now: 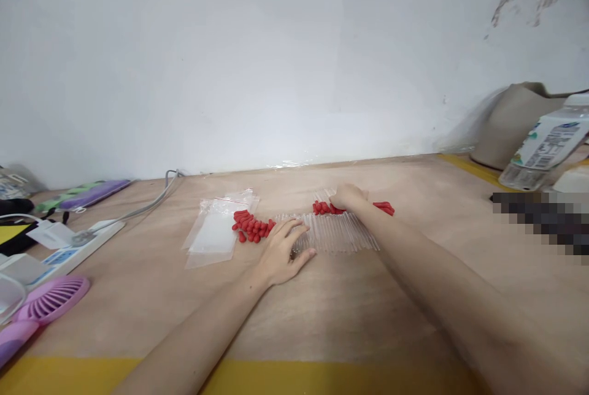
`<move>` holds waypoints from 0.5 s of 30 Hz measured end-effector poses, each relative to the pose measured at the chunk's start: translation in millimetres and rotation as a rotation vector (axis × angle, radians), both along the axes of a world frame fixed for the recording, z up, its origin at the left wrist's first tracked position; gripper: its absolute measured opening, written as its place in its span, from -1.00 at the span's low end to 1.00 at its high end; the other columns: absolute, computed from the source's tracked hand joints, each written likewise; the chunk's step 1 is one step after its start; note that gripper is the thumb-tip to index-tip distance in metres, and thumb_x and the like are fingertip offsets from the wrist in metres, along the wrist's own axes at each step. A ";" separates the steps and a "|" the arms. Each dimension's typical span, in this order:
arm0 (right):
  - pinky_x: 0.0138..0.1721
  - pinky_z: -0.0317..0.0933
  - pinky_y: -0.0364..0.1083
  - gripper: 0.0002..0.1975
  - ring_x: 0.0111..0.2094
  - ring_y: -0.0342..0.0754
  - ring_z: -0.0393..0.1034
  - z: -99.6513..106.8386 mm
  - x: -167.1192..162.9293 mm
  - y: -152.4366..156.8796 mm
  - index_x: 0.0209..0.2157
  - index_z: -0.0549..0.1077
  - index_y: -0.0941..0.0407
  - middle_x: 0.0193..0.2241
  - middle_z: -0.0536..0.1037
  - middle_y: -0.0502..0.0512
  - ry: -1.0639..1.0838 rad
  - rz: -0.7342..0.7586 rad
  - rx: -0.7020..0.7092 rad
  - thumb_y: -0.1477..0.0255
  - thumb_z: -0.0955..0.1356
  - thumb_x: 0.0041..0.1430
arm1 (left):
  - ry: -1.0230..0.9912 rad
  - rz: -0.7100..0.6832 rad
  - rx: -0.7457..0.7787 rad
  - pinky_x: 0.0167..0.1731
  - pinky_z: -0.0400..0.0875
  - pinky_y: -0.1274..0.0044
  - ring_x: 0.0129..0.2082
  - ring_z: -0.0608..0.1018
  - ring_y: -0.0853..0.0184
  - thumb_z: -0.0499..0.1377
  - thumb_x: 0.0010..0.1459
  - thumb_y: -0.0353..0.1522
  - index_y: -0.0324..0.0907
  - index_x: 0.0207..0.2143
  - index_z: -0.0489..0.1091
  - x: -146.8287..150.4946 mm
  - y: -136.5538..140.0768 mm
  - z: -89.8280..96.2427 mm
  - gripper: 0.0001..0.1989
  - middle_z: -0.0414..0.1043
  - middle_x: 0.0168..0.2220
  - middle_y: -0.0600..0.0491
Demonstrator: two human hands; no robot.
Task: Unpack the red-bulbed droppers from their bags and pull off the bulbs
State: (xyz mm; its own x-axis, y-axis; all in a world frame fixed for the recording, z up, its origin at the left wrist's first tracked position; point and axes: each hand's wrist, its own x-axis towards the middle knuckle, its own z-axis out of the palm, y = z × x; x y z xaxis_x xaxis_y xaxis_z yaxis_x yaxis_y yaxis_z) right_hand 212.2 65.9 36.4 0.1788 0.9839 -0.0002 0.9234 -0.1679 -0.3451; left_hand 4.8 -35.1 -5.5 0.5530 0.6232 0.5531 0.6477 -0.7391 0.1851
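Note:
A row of thin clear tubes (pixel 340 235) lies side by side on the wooden table. My left hand (pixel 283 251) rests over the row's left end, fingers spread and thumb apart. Red rubber bulbs (pixel 252 227) are heaped just left of that hand. Beyond the row, my right hand (pixel 348 197) reaches down with its fingers curled among more red bulbs (pixel 321 208); its fingertips and whatever they grip are hidden. Further clear tubes (pixel 324 194) stick out behind these bulbs. A few long red pieces (pixel 384 207) show right of my right wrist.
Clear zip bags (pixel 214 235) lie left of the bulbs. At far left are a power strip (pixel 76 254) with a grey cable, a pink fan (pixel 53 300) and a purple pouch (pixel 94 194). A plastic bottle (pixel 547 146) and a beige container (pixel 510 122) stand at right, below the wall.

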 end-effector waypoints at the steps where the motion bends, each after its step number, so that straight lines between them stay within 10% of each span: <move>1: -0.31 0.14 0.06 -0.83 -0.29 0.15 0.38 1.9 -0.1 -2.7 -0.47 0.47 0.17 -0.40 0.50 0.28 0.017 0.010 0.009 0.37 0.32 -0.08 | -0.010 0.002 0.009 0.00 0.21 0.25 0.04 0.29 0.15 0.11 0.09 -0.25 -0.16 -0.03 0.27 -0.3 -0.3 0.5 -0.61 0.27 -0.01 -0.10; 15: -0.52 0.19 -0.15 -0.72 -0.56 -0.16 0.27 -32.8 2.9 -119.0 -0.19 0.28 0.16 -0.51 0.40 0.02 0.747 0.485 0.480 0.27 0.21 0.14 | -0.307 0.047 -0.025 -0.07 0.27 0.39 -0.10 0.39 0.27 0.04 0.16 -0.33 -0.19 -0.11 0.33 24.0 -19.0 9.2 -0.75 0.39 -0.13 -0.03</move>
